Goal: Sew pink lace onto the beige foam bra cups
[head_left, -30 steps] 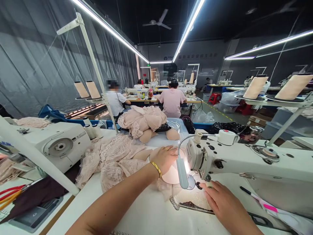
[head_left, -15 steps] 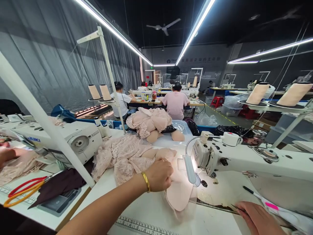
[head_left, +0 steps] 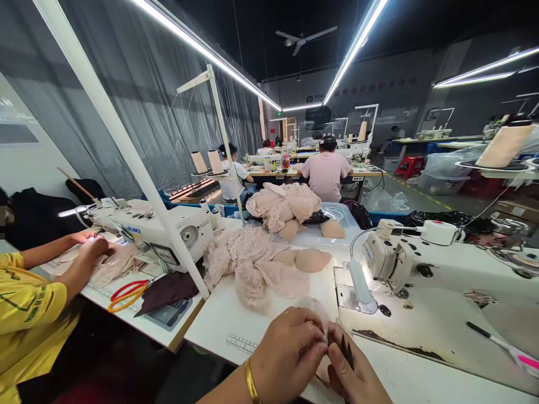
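Observation:
My left hand (head_left: 290,350), wearing a gold bracelet (head_left: 251,381), pinches the edge of a beige bra cup with sheer fabric (head_left: 314,307). Close against it, my right hand (head_left: 357,373) grips the same piece and also a slim black pointed tool (head_left: 347,352), tweezers or thread snips. Most of the cup is hidden behind my fingers. Beyond my hands lies a heap of beige lace pieces (head_left: 252,264), with a loose foam cup (head_left: 314,260) at its right end.
A white sewing machine (head_left: 396,258) with a lit lamp (head_left: 360,286) stands at right, near a black-tipped pen (head_left: 478,329). At left, a co-worker in a yellow shirt (head_left: 31,314) sits by another machine (head_left: 185,230), near red-and-orange-handled scissors (head_left: 128,293). Lace covers a plastic bin (head_left: 347,216) ahead.
My left hand has drawn the cup off the heap's front and back toward me. My right hand has moved left to join it, bringing the black tool. The view has swung left.

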A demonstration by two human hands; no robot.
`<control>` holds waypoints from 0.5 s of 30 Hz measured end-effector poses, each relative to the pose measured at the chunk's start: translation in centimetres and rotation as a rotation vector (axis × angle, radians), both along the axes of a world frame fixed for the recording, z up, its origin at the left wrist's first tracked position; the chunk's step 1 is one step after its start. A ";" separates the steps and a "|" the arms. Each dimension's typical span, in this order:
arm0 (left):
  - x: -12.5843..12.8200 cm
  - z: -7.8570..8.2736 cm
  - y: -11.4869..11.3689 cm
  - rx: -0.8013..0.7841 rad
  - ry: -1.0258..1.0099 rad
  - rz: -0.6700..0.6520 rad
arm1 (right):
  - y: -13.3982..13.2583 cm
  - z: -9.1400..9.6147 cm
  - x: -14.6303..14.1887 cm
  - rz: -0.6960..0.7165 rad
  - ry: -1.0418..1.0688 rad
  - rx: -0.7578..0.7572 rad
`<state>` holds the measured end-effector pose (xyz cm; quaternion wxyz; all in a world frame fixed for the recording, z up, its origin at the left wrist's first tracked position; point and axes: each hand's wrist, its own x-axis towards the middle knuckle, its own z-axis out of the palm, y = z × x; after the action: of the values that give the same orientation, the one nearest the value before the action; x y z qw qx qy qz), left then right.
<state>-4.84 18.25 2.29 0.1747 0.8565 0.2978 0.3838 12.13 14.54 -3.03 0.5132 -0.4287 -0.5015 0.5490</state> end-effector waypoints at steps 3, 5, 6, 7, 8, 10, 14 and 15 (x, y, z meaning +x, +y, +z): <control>-0.6 0.2 -1.0 -0.223 -0.118 -0.105 | 0.9 -1.5 1.0 -0.009 0.003 -0.021; -1.1 0.0 -1.2 -0.353 -0.208 -0.044 | 0.8 -2.4 1.6 -0.026 -0.007 -0.048; -1.1 -0.2 -1.1 -0.403 -0.227 -0.009 | 0.6 -2.7 1.7 -0.042 -0.010 -0.054; -1.1 -0.4 -1.1 -0.449 -0.223 0.012 | 0.4 -2.7 1.7 -0.049 -0.011 -0.056; -1.0 -0.6 -1.0 -0.496 -0.203 0.014 | 0.1 -2.6 1.7 -0.050 -0.008 -0.055; -0.6 -1.2 -0.8 -0.605 -0.172 -0.005 | -0.3 -2.1 1.4 -0.068 0.014 -0.055; 0.1 -2.5 -0.3 -0.768 -0.297 0.024 | -0.7 -1.1 1.1 -0.148 0.051 -0.068; 0.1 -2.7 -0.2 -0.777 -0.319 0.047 | -0.6 -1.0 1.1 -0.154 0.043 -0.067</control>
<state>-4.70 18.05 -0.43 0.5199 0.6498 0.4089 0.3744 13.23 13.95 -4.03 0.5498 -0.4711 -0.4372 0.5336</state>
